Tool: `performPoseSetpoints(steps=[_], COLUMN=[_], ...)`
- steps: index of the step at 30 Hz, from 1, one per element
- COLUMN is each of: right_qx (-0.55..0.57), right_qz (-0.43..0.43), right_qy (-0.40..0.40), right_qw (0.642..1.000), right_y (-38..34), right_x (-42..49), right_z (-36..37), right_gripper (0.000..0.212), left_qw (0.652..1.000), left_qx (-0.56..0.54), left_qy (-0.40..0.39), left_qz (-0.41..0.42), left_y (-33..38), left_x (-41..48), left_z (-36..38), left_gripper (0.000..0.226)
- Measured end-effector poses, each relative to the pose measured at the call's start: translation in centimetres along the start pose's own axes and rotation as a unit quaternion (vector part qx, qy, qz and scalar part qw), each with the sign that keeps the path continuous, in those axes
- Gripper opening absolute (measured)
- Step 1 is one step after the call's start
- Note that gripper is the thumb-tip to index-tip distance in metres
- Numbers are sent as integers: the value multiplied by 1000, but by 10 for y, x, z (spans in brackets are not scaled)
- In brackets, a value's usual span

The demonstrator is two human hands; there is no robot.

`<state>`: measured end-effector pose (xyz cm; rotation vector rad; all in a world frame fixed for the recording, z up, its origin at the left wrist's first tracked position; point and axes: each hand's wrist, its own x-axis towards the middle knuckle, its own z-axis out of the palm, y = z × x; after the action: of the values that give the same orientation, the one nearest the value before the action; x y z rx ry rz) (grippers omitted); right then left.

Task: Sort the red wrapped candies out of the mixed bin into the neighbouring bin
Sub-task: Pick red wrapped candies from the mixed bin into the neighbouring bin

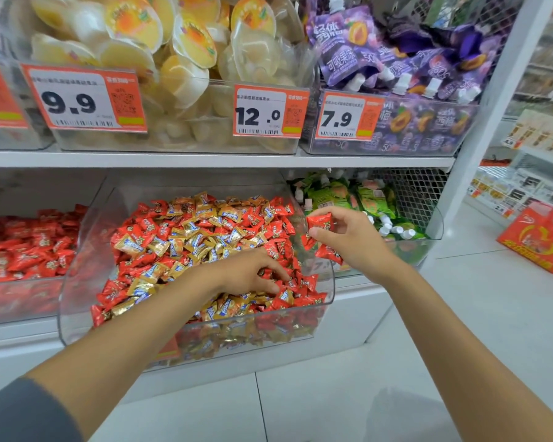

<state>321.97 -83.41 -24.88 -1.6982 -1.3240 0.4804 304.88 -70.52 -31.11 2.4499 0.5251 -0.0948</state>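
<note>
Straight ahead on the lower shelf [358, 309] stands the mixed bin [300, 331], a clear tub heaped with red candies [133, 232] and gold candies [201, 240] jumbled together. My left hand [249, 272] is down in its near right corner, palm down, fingers bent onto the heap with the tips among red wrappers; whether it grips one I cannot tell. My right hand [348, 237] is raised just past the bin's right wall, and it pinches a red candy [320, 223] between thumb and forefinger, with a few more red ones tucked under the curled fingers below it. To the left, just beside the mixed bin, the neighbouring bin [13, 299] holds red wrappers only, as far as I can see. To the right, behind my right hand, another clear tub holds green pouches [364, 196] with white caps. On the upper shelf [205, 159], farther off, sit pale jelly cups [189, 43] behind price tags reading 9.9 [83, 100] and 12.0 [268, 111], and purple pouches [428, 62] behind a tag reading 7.9 [345, 118]. Near me is white tiled floor [332, 397], and at the far right a red box [540, 240] lies on a low white ledge. A grey sleeve [20, 413] covers my left upper arm at the near left edge.
</note>
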Motion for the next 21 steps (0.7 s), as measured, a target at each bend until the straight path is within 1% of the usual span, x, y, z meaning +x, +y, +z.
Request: performPoseSetpoints(steps=[2,3,6,8,9,13,15,18,21], right_qx=[2,2,1,0,-2,4,6,2,-3], right_qz=[1,1,-2,-5,-7,-21,-24,-20,-32], right_qy=[-1,-1,2,-1,-4,-31,-51,-78,-92], right_qw=[1000,1000,1000,1000,1000,999,998,997,995], right_y=[-1,-2,-4,-5,-5,-11,-17,-27,-42], right_x=[-1,-1,-2,-2,-2,-1,-1,1,4], right_z=[0,0,1,3,4,16,26,54,92], right_gripper=[21,21,21,21,21,16,13,8,13], left_qw=[1000,1000,990,974,966,948,943,936,909], left_qx=[5,-12,-117,-181,-195,-201,-195,-188,-235], left_qy=[-15,-4,75,137,168,246,267,293,339], left_qz=[-12,-12,8,15,13,-14,-27,-45,-56], left_y=[-1,-2,-3,-4,-6,-9,-9,-9,-16], left_x=[1,2,1,-4,-7,-29,-44,-71,-106], left_z=[-1,0,0,-6,-11,-29,-35,-41,-51], left_gripper=[32,28,20,21,22,21,19,22,22])
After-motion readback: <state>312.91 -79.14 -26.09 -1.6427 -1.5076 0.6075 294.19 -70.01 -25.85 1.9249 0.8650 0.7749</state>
